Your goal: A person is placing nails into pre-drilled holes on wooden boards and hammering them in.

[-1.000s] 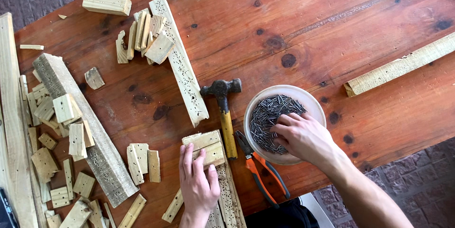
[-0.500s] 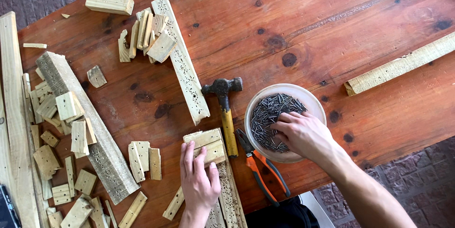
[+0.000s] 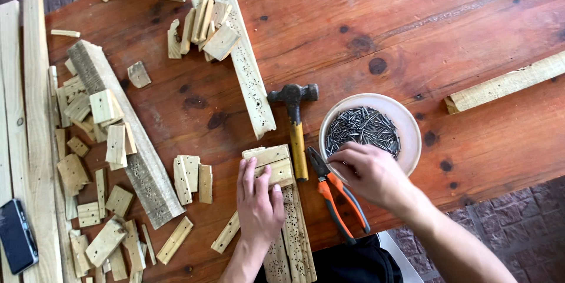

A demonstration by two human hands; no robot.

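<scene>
The left hand (image 3: 258, 205) is laid flat, fingers together, on two small wooden blocks (image 3: 269, 164) stacked across the end of a hole-pitted plank (image 3: 294, 230) near the tabletop's (image 3: 412, 36) front edge; nothing is clamped, the blocks are only pressed down. The right hand (image 3: 368, 171) is set on the near rim of the white bowl (image 3: 406, 121), its fingertips curled among the nails (image 3: 362, 130); whether a nail is already pinched cannot be told. Compared with a second ago, little has shifted: the right hand's fingers are bunched slightly tighter in the nails, and the left hand's press is unchanged. Between the two hands lie a hammer (image 3: 296, 124) and orange-handled pliers (image 3: 335, 192), both untouched. Left of the left hand, short offcuts (image 3: 191, 177) are scattered.
</scene>
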